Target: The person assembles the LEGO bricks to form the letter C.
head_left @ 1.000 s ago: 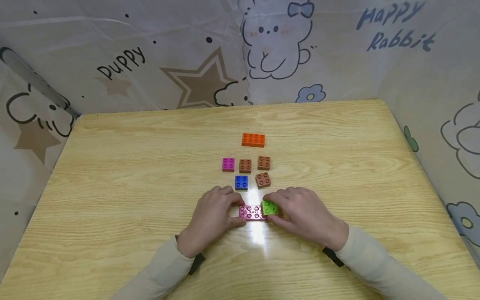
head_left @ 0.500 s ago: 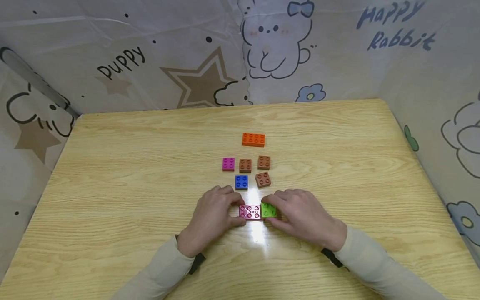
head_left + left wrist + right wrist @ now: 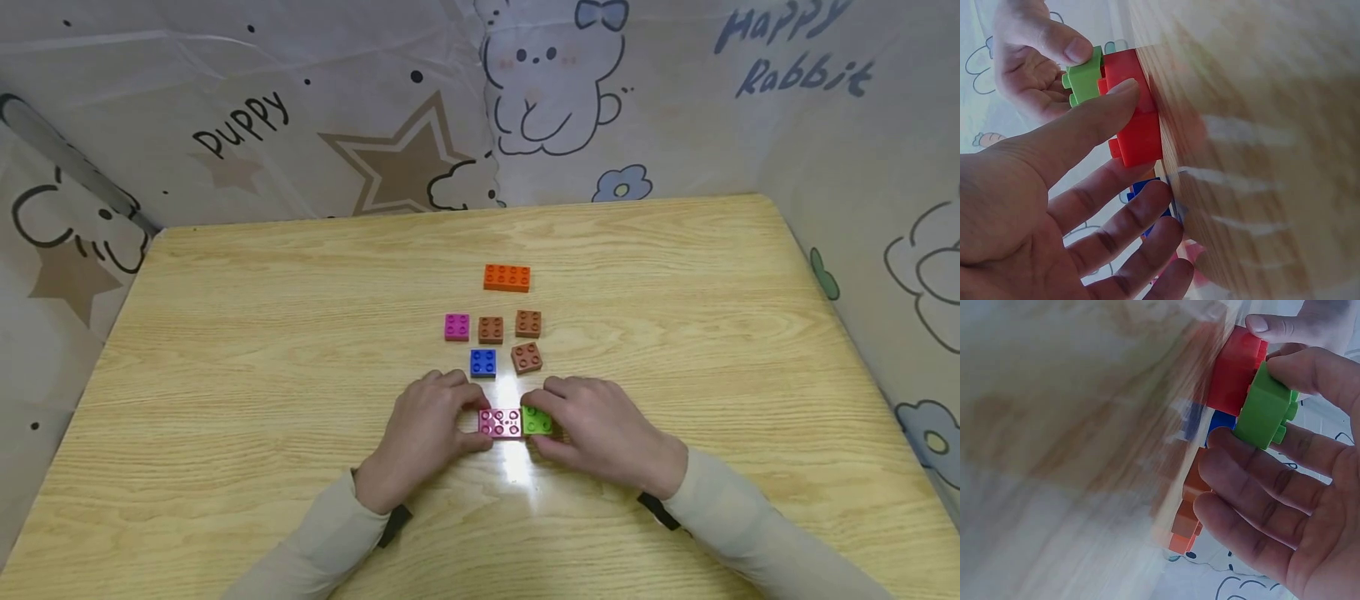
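Blue brick (image 3: 483,363) and brown bricks (image 3: 527,357) sit just beyond the hands! Left hand (image 3: 420,437) pinches the red brick (image 3: 500,423) on the table (image 3: 247,350); right hand (image 3: 607,429) grips the green brick (image 3: 537,421) over its right end.

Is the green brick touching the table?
No, the right wrist view shows the green brick above one end of the red brick, off the table.

On the table (image 3: 262,350) before you, the orange brick (image 3: 507,278) lies farthest off; nearer you sit a magenta brick (image 3: 457,327), a blue brick (image 3: 483,363) and three brown bricks (image 3: 491,330). Behind, you see cloth (image 3: 682,133) printed with stars (image 3: 408,171) and lettering (image 3: 802,79).
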A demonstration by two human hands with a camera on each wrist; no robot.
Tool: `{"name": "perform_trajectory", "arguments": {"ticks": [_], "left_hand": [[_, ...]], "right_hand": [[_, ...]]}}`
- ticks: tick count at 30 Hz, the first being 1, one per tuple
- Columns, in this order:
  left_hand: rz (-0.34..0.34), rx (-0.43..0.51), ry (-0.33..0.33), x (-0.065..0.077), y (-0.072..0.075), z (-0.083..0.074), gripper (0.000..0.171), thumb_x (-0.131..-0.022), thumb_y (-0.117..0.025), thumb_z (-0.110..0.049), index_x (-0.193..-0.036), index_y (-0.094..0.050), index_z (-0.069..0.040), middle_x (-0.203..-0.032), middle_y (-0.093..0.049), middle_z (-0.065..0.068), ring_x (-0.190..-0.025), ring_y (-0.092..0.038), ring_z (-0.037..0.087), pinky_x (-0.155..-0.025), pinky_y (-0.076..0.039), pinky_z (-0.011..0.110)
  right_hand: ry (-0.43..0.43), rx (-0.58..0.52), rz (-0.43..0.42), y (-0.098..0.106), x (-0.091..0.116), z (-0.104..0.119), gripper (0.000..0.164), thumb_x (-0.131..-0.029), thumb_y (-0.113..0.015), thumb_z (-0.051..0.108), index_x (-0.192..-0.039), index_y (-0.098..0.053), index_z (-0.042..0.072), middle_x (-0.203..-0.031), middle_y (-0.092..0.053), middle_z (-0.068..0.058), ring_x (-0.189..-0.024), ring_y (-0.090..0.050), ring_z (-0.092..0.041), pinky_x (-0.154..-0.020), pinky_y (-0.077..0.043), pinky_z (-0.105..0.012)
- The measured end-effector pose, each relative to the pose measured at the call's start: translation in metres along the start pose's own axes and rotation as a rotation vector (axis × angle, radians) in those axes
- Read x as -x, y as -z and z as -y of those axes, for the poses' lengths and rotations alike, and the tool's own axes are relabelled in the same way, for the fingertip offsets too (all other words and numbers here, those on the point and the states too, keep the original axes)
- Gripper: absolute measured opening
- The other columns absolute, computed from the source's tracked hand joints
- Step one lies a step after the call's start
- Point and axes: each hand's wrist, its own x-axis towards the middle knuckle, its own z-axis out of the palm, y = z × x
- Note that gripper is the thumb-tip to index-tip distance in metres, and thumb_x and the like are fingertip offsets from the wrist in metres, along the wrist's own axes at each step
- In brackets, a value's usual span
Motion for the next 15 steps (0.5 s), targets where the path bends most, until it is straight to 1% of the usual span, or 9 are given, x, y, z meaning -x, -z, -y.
{"name": "perform_trajectory", "arguments": {"ticks": [6,12,15], "left_hand": [[0.000,-0.003,0.001,0.0002,0.0000,-0.0001,0.040,-0.071,-0.104,-0.032,-0.097,-0.081,-0.014,-0.089,-0.066,-0.003,-0.080,-0.058,0.019,-0.075,-0.053,0.038],[0.000,-0.006,-0.001,-0.0002,-0.0007,0.0003,0.040,-0.071,-0.104,-0.032,-0.098,-0.081,-0.014,-0.089,-0.067,-0.003,-0.080,-0.058,0.019,-0.075,-0.053,0.038],[-0.003,-0.005,-0.003,-0.0006,-0.0010,0.0007,0.040,-0.071,-0.104,-0.032,-0.097,-0.081,-0.014,-0.089,-0.067,-0.003,-0.080,-0.058,0.019,-0.075,-0.053,0.038]], "right_hand": [[-0.004,0.005,-0.008,-0.0018,-0.0014,-0.0007,0.034,-0.090,-0.087,0.026,-0.115,-0.078,0.005,-0.085,-0.063,0.006,-0.070,-0.054,-0.008,-0.063,-0.052,-0.030],[0.004,0.016,-0.025,-0.0037,-0.0023,-0.0014,0.034,-0.087,-0.090,0.025,-0.112,-0.078,0.005,-0.086,-0.067,0.002,-0.071,-0.060,-0.012,-0.064,-0.055,-0.032],[0.008,0.016,-0.027,-0.0042,-0.0030,-0.0014,0.034,-0.086,-0.090,0.024,-0.111,-0.078,0.005,-0.086,-0.067,0.002,-0.071,-0.059,-0.012,-0.064,-0.055,-0.032]]}}
